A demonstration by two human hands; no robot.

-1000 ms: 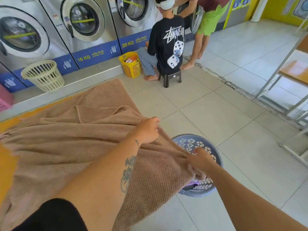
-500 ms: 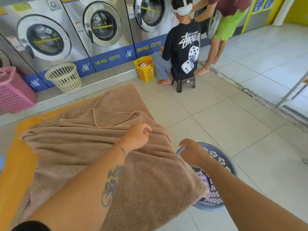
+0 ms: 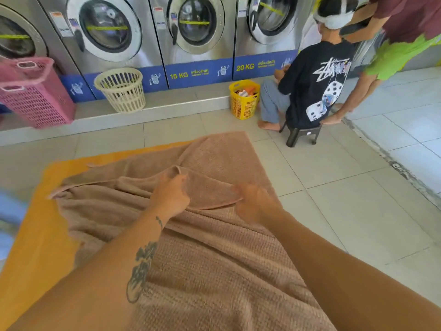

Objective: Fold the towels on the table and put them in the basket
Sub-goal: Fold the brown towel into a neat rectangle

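Early days: left hand point(image 3: 170, 198) pinches a turned-over flap of the brown towel point(image 3: 214, 259), right hand point(image 3: 255, 204) blurs beside that flap, grip unreadable, folding barely begun, packing away all to come.

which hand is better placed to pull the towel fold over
Probably the left hand: it pinches the raised fold of the towel. The right hand is blurred at the flap's edge, grip unclear.

A large tan towel point(image 3: 214, 271) with a waffle weave is lying spread and rumpled across the orange table point(image 3: 40, 235), covering its right part and leaving a bare strip showing along the left. One flap point(image 3: 210, 189) of it is lying folded back over the middle, its curved edge resting on the wrinkled layer beneath.
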